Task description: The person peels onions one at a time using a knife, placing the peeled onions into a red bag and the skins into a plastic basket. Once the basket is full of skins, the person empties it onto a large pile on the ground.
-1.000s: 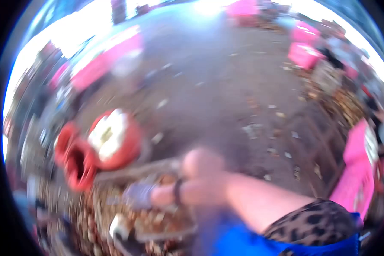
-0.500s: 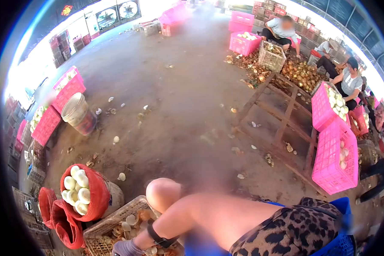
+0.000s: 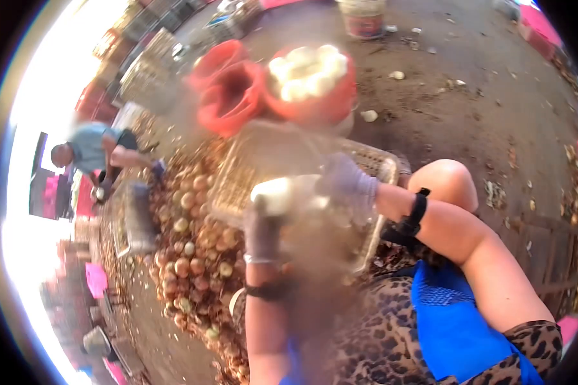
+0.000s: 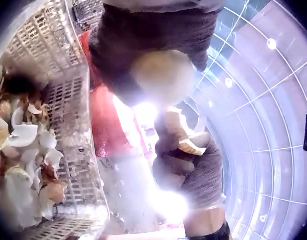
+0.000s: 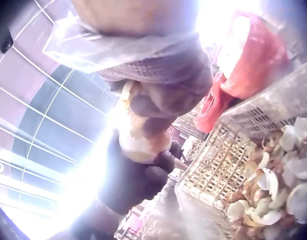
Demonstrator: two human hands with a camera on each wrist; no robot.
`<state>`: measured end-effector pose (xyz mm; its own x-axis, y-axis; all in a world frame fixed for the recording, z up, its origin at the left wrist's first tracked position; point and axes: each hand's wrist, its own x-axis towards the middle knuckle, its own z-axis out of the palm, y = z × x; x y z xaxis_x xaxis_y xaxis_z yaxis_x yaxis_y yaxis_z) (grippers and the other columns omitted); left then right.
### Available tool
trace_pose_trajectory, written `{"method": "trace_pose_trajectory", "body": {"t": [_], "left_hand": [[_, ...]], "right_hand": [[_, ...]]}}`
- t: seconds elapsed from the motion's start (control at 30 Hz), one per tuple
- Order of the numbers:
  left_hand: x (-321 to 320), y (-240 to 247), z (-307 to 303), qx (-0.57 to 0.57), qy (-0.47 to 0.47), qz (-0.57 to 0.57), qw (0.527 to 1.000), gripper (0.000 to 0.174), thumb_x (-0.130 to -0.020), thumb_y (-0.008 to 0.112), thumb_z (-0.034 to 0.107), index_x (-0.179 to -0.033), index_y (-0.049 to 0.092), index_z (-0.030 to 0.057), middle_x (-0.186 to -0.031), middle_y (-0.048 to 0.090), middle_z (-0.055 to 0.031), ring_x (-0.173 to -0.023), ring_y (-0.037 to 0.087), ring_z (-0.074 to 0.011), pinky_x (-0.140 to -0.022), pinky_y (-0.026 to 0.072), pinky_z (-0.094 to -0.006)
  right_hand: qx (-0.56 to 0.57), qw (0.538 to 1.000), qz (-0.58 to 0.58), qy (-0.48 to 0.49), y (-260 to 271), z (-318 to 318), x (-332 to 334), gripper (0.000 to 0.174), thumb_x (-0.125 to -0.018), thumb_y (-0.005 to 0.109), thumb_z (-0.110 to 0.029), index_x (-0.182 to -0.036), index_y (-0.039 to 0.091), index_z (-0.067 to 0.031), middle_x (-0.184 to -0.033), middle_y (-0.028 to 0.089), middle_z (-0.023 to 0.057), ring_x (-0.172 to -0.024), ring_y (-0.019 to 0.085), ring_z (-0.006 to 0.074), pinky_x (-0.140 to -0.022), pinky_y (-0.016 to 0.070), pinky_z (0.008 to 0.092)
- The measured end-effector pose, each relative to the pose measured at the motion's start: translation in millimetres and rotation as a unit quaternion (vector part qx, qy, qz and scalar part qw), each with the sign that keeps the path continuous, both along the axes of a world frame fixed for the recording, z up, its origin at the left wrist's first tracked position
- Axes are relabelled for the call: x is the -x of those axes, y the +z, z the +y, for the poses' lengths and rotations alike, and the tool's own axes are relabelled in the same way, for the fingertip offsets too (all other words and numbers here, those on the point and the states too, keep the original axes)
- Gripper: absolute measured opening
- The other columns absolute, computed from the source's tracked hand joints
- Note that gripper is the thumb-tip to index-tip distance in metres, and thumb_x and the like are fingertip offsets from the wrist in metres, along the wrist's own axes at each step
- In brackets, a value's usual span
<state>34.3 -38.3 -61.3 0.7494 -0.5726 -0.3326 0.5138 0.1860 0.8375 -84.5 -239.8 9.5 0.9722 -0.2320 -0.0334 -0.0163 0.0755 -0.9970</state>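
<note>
In the head view my gloved left hand [image 3: 263,234] holds a pale peeled onion [image 4: 166,77] above a plastic crate [image 3: 228,183]. My gloved right hand [image 3: 348,183] is close beside it, its fingers curled round a strip of onion peel [image 4: 179,127]. In the right wrist view the right fingers overlap the onion's upper side. White and brown onion peels [image 5: 268,215] lie in the crate. Blur softens both hands in the head view.
Unpeeled onions [image 3: 196,263] are heaped on the floor left of the crate. Beyond it stand a red bag [image 3: 340,106] filled with peeled onions and open red bags [image 3: 228,96]. A person [image 3: 93,151] bends over at far left; a bucket [image 3: 364,19] stands at the back.
The head view has swung left and down, bringing the onion heap and my left hand with the onion into sight. My right hand has risen from low over the crate to beside the onion.
</note>
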Motion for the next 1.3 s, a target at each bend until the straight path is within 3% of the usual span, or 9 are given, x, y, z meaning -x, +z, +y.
{"method": "trace_pose_trajectory", "body": {"t": [0.1,0.2,0.27,0.43,0.57,0.9,1.03,1.2,1.3], "left_hand": [[33,63,-21,0.094,-0.035,0.043,0.994,0.074,-0.073,0.07,0.05,-0.121,0.05,-0.0028,-0.108,0.059,-0.0166,-0.096,0.06,-0.0276,-0.079,0.0548,-0.0385],[36,67,-15,0.079,-0.025,-0.054,0.995,0.075,-0.068,0.073,0.045,-0.12,0.049,-0.003,-0.108,0.058,-0.0177,-0.096,0.06,-0.029,-0.081,0.0545,-0.04],[39,73,-19,0.027,-0.005,-0.099,0.995,0.078,-0.062,0.075,0.04,-0.121,0.046,-0.0018,-0.109,0.057,-0.0179,-0.096,0.06,-0.0298,-0.081,0.0545,-0.0405],[61,112,-23,0.132,-0.029,-0.018,0.991,0.082,-0.06,0.076,0.039,-0.124,0.044,-0.0006,-0.111,0.055,-0.0164,-0.101,0.058,-0.0299,-0.084,0.0535,-0.0399],[64,131,-17,0.145,-0.019,-0.07,0.987,0.085,-0.058,0.078,0.038,-0.126,0.043,0.0015,-0.114,0.054,-0.016,-0.104,0.057,-0.0303,-0.09,0.0509,-0.0416],[42,85,-14,0.042,-0.056,-0.206,0.976,0.09,-0.051,0.079,0.04,-0.126,0.045,0.0027,-0.112,0.055,-0.0134,-0.104,0.056,-0.0259,-0.091,0.048,-0.0373],[64,100,-32,0.153,-0.01,-0.047,0.987,0.09,-0.053,0.075,0.046,-0.127,0.045,0.0035,-0.113,0.056,-0.0147,-0.102,0.057,-0.0277,-0.083,0.0515,-0.0357],[44,65,-30,0.332,-0.057,0.2,0.92,0.073,-0.082,0.045,0.065,-0.124,0.048,0.0052,-0.112,0.056,-0.0148,-0.099,0.057,-0.0281,-0.076,0.0504,-0.0383],[33,41,-23,0.289,-0.016,0.236,0.927,0.073,-0.085,0.038,0.067,-0.127,0.046,0.008,-0.11,0.058,-0.0187,-0.1,0.056,-0.0289,-0.083,0.0475,-0.0426]], "right_hand": [[0.086,0.995,0.035,0.027,7,-12,-7,0.033,-0.075,0.066,-0.008,-0.107,0.065,-0.0039,-0.089,0.067,0.006,-0.073,0.062,0.0142,-0.064,0.0524,0.0297],[-0.027,1.0,0.012,0.01,-10,-22,-17,0.032,-0.072,0.061,0.0,-0.103,0.067,-0.0066,-0.08,0.066,0.0021,-0.067,0.058,0.0079,-0.051,0.0489,0.0243],[0.285,0.957,0.045,-0.015,-24,-27,-27,0.03,-0.072,0.063,-0.005,-0.102,0.066,-0.0047,-0.078,0.065,0.0075,-0.069,0.061,0.0152,-0.06,0.0506,0.0299],[0.413,0.901,0.12,-0.056,29,-20,-13,0.038,-0.07,0.069,-0.016,-0.106,0.063,-0.0032,-0.082,0.064,0.0169,-0.077,0.063,0.0304,-0.074,0.0495,0.0368],[0.425,0.904,0.048,-0.014,4,-21,-22,0.043,-0.07,0.072,-0.016,-0.111,0.063,-0.0061,-0.092,0.065,0.0131,-0.081,0.063,0.0249,-0.074,0.0498,0.0349],[0.2,0.968,-0.139,0.067,-16,10,-18,0.042,-0.071,0.066,-0.004,-0.113,0.062,-0.0029,-0.09,0.066,0.0097,-0.079,0.062,0.0148,-0.07,0.0511,0.0273],[0.086,0.995,-0.05,0.012,-15,11,-22,0.032,-0.073,0.064,-0.003,-0.105,0.062,0.0007,-0.082,0.066,0.0068,-0.071,0.062,0.0147,-0.065,0.0507,0.0271],[-0.218,0.97,0.068,0.084,45,3,-2,0.021,-0.079,0.059,-0.006,-0.098,0.064,0.0002,-0.075,0.065,0.0048,-0.064,0.061,0.0134,-0.057,0.0494,0.027],[0.076,0.992,0.086,0.044,38,-15,-10,0.019,-0.081,0.059,-0.01,-0.096,0.065,-0.0012,-0.076,0.064,0.004,-0.066,0.061,0.0128,-0.056,0.0491,0.0276]]}}
